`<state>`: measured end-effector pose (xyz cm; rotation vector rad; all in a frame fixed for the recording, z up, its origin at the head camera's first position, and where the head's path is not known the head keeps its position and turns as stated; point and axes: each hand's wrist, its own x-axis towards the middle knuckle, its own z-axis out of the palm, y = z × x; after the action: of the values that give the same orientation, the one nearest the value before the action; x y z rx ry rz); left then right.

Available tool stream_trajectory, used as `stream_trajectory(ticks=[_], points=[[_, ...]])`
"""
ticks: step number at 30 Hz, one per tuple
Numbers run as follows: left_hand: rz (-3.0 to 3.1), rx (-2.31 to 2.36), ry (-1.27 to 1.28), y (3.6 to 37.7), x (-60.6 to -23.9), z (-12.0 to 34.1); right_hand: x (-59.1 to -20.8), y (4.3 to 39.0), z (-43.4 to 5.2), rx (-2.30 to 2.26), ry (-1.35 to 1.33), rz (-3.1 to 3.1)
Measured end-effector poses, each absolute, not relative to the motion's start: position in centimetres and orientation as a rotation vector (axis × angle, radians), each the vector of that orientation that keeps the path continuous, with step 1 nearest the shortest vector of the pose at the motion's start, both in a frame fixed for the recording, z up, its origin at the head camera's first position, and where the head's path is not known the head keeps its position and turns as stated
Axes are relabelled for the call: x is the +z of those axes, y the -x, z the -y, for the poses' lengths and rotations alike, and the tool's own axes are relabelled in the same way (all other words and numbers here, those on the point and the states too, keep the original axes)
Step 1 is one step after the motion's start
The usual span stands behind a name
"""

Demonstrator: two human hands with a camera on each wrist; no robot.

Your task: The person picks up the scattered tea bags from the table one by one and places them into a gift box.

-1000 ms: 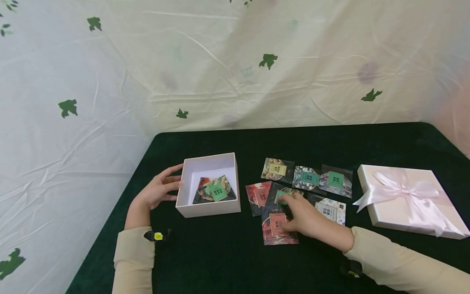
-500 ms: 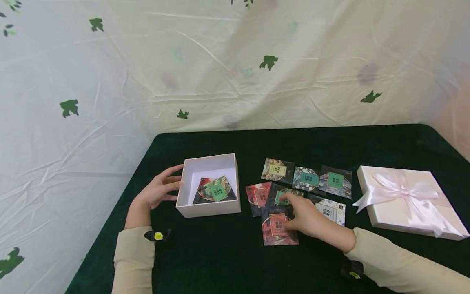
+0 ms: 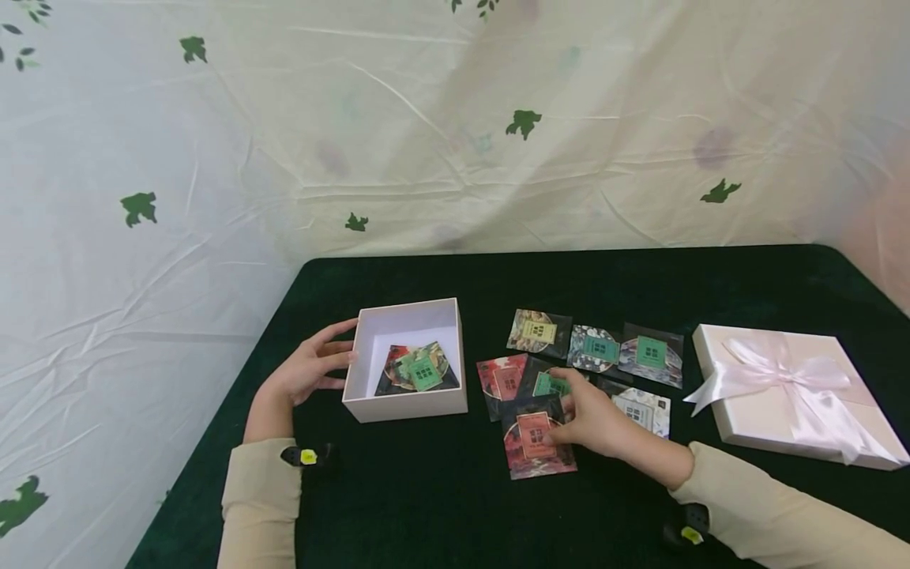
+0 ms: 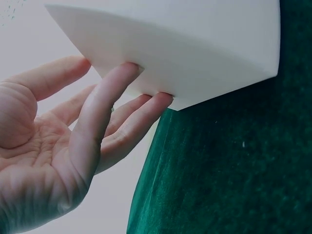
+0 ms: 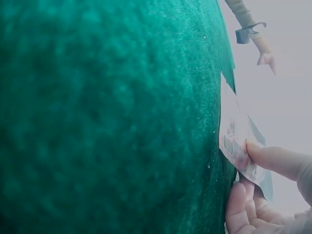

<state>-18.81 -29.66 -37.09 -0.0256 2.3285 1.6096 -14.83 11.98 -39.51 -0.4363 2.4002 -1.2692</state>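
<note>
Red-labelled packet between right fingers

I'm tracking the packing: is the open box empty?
No, overlapping packets lie inside the box.

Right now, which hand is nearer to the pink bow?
The right hand: it pinches a red-labelled packet, left of the pink bow. The left hand is farther off, touching the left side of the open box.

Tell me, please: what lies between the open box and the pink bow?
In the head view, several printed packets lie there, with the right hand holding a red-labelled packet among them.
</note>
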Motion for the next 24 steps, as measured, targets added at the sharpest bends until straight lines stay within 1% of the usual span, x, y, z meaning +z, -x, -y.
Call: stream_trajectory(ticks=[10, 24], points=[[-2.323, 1.612, 0.018, 18.8, -37.1, 29.7, -39.6, 14.9, -12.6, -1.447, 0.489, -2.167], [-2.328, 1.61, 0.012, 18.8, -36.9, 29.6, -38.5, 14.9, -12.6, -1.609, 0.248, -1.991]])
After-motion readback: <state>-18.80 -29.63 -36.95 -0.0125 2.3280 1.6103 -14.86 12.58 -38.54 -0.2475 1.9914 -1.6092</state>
